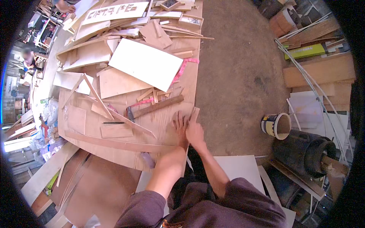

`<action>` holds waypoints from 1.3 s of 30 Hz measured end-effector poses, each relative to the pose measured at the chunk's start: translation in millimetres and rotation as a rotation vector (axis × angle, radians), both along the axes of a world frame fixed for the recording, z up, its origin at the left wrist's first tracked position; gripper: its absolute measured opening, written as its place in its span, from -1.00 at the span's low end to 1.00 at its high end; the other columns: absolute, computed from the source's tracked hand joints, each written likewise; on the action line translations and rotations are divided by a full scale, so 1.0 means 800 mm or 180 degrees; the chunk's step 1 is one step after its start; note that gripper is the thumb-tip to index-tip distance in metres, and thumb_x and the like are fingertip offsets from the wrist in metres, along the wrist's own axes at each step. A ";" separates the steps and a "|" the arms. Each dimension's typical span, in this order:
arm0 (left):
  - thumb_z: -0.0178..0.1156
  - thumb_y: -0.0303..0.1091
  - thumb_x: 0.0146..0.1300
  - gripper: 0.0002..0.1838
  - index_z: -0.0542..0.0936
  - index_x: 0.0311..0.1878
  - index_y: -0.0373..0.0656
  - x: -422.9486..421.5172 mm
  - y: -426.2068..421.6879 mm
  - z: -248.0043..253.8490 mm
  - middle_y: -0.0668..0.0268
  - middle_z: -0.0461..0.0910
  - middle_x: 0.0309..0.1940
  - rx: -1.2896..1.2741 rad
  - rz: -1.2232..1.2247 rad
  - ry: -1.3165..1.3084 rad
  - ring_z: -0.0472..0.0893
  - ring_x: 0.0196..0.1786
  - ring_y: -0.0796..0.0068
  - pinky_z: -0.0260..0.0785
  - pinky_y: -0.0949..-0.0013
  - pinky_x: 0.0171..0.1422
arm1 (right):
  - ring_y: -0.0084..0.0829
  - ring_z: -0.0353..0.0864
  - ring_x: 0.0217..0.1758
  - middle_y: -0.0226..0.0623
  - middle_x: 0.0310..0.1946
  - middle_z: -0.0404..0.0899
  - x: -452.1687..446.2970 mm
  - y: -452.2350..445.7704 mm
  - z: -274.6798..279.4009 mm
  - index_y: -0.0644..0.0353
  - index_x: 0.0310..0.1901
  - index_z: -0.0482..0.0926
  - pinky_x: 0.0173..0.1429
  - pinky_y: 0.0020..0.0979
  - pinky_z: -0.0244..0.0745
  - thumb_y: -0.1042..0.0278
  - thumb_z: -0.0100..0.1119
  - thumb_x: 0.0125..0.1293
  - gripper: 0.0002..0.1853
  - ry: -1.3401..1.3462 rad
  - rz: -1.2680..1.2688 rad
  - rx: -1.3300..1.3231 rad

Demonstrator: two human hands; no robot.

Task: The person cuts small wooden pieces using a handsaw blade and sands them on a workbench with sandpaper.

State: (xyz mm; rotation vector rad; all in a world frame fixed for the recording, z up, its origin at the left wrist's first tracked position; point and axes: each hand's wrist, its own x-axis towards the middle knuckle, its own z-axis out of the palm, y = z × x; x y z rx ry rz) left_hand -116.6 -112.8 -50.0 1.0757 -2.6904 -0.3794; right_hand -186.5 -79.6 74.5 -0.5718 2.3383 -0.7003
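My left hand [180, 128] lies on the wooden worktable [163, 131] near its right edge, fingers spread and pointing away from me. Right beside it, my right hand [195, 133] is closed around a small wooden piece [194, 114] at the table edge. A hammer [157, 106] with a dark head lies just beyond my left hand. To the left are a long thin wood strip [135, 126], a small flat board [116, 131] and a dark pencil-like stick [113, 122].
Farther up the table lie a white board [146, 64], a pink tape [181, 70] and stacked wood pieces. A bucket [276, 126] stands on the floor [239, 87] at right, near a black cylinder [304, 152]. Another person's hand [70, 8] shows at top left.
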 end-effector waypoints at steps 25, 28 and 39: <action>-0.02 -0.10 0.41 -0.57 0.36 0.32 0.15 -0.002 0.002 0.013 0.22 0.10 0.54 -0.0214 0.0096 -0.0262 -0.01 0.61 0.26 -0.18 -0.14 0.51 | 0.33 0.60 -0.22 0.32 -0.31 0.61 0.016 0.024 0.030 0.34 0.42 -0.02 -0.12 0.21 0.49 0.26 -0.06 0.42 -0.35 -0.0330 0.0073 0.0142; -0.01 -0.11 0.40 -0.58 0.37 0.30 0.15 0.001 0.000 0.042 0.21 0.10 0.54 -0.0148 -0.0030 -0.0455 0.00 0.61 0.26 -0.16 -0.14 0.51 | 0.34 0.59 -0.15 0.33 -0.25 0.61 -0.005 0.013 -0.007 0.25 0.46 -0.03 -0.05 0.24 0.47 0.24 -0.07 0.43 -0.34 -0.0184 0.0561 0.0190; 0.00 -0.08 0.33 -0.52 0.38 0.30 0.10 0.006 -0.002 0.029 0.18 0.10 0.54 -0.0538 -0.0228 -0.1005 0.01 0.61 0.20 -0.15 -0.15 0.51 | 0.36 0.58 -0.25 0.36 -0.37 0.59 0.001 0.004 0.002 0.25 0.39 0.09 -0.12 0.29 0.43 0.28 -0.04 0.40 -0.42 -0.0075 -0.0100 -0.0098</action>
